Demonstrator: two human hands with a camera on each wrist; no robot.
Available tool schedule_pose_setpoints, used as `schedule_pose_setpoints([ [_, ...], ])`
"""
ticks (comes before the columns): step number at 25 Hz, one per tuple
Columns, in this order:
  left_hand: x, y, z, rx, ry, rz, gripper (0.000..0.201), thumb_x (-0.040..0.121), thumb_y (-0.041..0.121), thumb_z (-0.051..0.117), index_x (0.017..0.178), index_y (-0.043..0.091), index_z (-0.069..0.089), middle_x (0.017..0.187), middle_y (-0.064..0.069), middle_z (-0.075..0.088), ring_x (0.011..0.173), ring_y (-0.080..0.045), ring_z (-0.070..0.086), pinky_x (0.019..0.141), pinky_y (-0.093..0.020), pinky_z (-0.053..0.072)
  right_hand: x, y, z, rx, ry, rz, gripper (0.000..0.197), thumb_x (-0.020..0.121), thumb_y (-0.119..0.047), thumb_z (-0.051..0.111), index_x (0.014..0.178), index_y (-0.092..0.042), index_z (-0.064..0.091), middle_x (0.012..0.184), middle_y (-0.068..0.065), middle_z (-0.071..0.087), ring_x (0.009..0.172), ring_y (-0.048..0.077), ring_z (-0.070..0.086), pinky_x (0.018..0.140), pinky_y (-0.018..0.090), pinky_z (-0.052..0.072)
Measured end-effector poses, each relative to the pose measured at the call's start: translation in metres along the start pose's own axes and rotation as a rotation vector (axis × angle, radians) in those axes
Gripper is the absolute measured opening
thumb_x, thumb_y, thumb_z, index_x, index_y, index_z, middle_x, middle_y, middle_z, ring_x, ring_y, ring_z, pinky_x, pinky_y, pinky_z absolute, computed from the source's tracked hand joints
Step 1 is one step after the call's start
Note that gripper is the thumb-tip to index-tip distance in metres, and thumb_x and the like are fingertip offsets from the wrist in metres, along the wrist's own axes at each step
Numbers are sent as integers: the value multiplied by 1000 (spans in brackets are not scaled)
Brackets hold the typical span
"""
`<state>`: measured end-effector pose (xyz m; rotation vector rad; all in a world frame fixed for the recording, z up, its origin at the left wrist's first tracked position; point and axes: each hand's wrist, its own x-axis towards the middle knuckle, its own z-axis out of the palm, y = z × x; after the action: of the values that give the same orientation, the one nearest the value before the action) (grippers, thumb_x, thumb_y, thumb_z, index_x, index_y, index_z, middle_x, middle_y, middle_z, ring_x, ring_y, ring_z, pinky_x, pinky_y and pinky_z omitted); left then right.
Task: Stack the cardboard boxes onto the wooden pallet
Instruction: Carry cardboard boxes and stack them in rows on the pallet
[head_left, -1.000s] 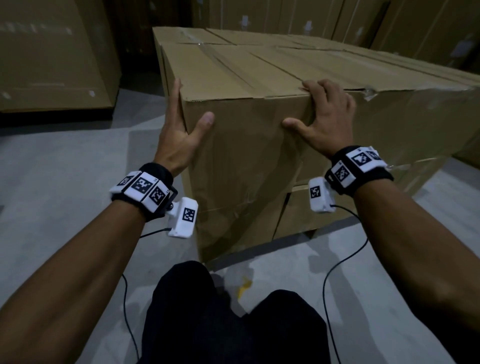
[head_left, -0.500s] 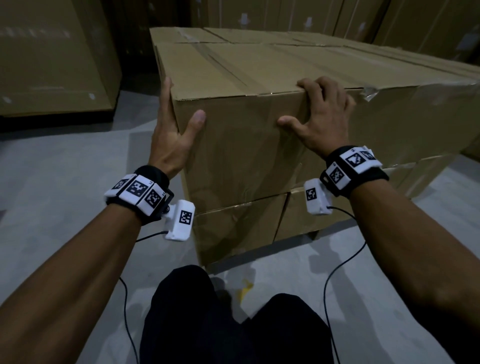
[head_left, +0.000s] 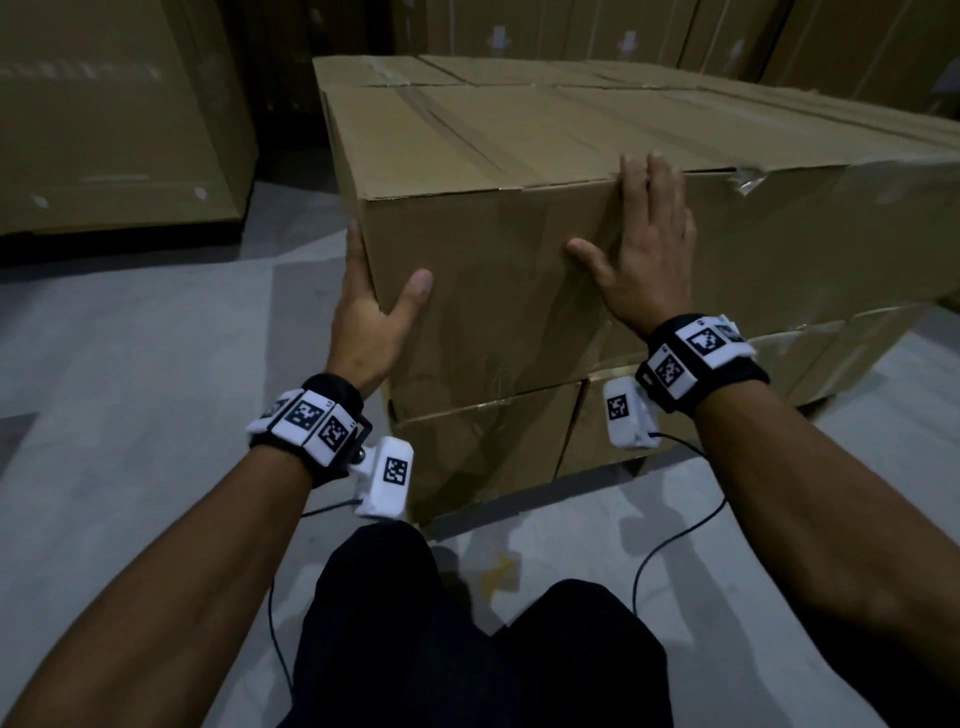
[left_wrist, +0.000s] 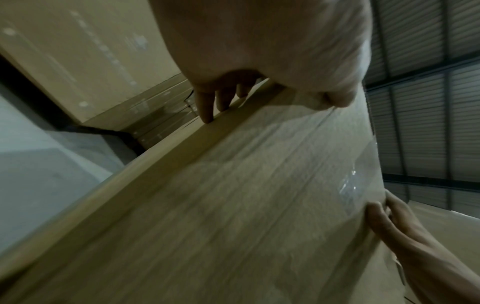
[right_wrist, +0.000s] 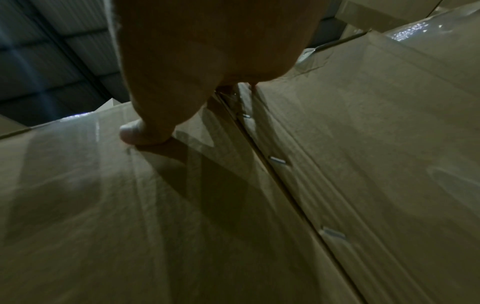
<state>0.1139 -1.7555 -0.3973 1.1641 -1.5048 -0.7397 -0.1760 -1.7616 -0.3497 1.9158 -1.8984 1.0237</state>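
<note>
A large taped cardboard box (head_left: 493, 322) sits on top of lower cardboard boxes (head_left: 483, 441) in front of me. My left hand (head_left: 371, 312) straddles its near left corner, fingers flat along the left side and thumb on the front face. My right hand (head_left: 644, 244) lies flat on the front face, fingertips at the top edge. The left wrist view shows the box (left_wrist: 233, 205) under my left fingers (left_wrist: 207, 102). In the right wrist view my thumb (right_wrist: 140, 131) presses the box (right_wrist: 103, 205) beside a stapled seam. No pallet shows plainly.
More boxes (head_left: 779, 135) adjoin the top box on the right. A tall cardboard stack (head_left: 104, 130) stands at the back left, with other cartons (head_left: 571, 31) behind. Grey concrete floor (head_left: 130, 389) spreads to the left. My legs (head_left: 441, 649) are close to the stack.
Both hands have slid down the box. The right fingers, earlier hooked over the top edge, now lie flat on the front face. The left hand sits lower on the corner.
</note>
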Motion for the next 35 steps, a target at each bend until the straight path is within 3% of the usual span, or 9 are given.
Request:
schedule_pose_setpoints([
  [2,-22,-17,11,-37,11,-59,77,87,60,63,147,47,18,144,6,49,124,-14,53,105,-43,47,-26,0,15,68,63,62,86,95,-48,58,160,-19,11,167,13,6,153,30,7,120,49,13],
  [4,-43,-36,24,-55,52,-145,81,84,58,67,149,47,19,139,8,53,120,-14,56,104,-41,47,-61,9,40,202,106,209,70,97,-34,60,155,-15,27,159,15,27,145,29,28,116,40,27],
  [8,-65,-65,45,-111,124,-299,95,67,63,76,147,37,31,141,3,51,123,-17,55,104,-45,49,-118,36,92,547,-37,678,32,97,-19,61,126,-6,57,114,9,59,110,27,58,101,43,46],
  [10,-67,-70,50,-146,153,-338,97,66,60,78,147,34,32,140,1,51,122,-18,55,103,-42,50,-131,43,107,586,-76,688,23,95,-12,61,117,-4,60,103,7,62,98,22,59,98,47,47],
  [14,-67,-73,58,-199,207,-366,82,78,41,81,145,31,35,133,2,57,118,-16,57,91,-24,49,-130,43,114,588,-113,659,30,98,-10,58,127,-4,57,108,9,63,99,18,55,92,31,44],
  [19,-67,-75,64,-283,266,-429,89,79,34,82,150,28,30,131,3,60,116,-16,59,103,-38,48,-132,43,124,536,-125,641,22,99,-15,56,121,-10,57,103,12,61,95,24,58,83,32,45],
  [25,-69,-77,69,-291,305,-425,84,80,30,81,149,27,33,126,4,62,110,-11,61,96,-30,50,-134,44,131,573,-75,656,27,94,-12,65,118,-15,54,106,11,59,89,20,58,87,35,50],
  [30,-71,-78,73,-252,346,-411,83,81,34,80,150,25,35,131,3,61,116,-13,58,99,-27,47,-132,44,132,592,-37,720,39,89,-9,70,120,-15,48,85,1,51,81,18,54,86,39,51],
  [35,-70,-80,76,-225,366,-409,83,80,38,80,150,26,36,132,3,60,118,-14,57,99,-27,46,-127,41,131,579,-38,718,40,88,-8,71,121,-14,49,100,9,59,86,22,57,87,41,52],
])
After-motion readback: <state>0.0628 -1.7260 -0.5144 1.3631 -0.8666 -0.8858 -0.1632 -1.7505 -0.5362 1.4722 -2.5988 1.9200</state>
